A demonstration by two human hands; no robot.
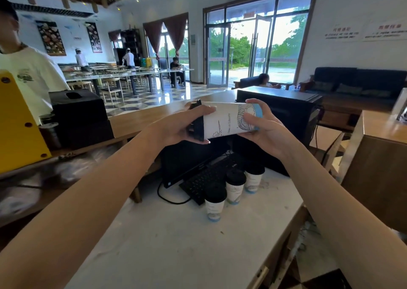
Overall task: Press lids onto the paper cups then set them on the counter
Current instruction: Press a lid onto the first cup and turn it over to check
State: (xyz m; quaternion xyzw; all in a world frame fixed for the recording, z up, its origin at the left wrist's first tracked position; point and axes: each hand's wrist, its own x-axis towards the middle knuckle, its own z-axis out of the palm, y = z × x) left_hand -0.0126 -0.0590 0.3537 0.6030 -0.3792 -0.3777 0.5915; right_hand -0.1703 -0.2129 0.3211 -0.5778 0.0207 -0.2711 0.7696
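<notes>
Sideways, paper cup point(229, 121) gripped by right hand point(262, 128), left hand point(187, 126) clasping half-hidden black lid point(197, 123)

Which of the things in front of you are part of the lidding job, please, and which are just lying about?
Part of the job:
paper cup held sideways
black lid
left hand
right hand
three lidded cups
white counter

Just lying about:
keyboard
monitor
yellow machine
</notes>
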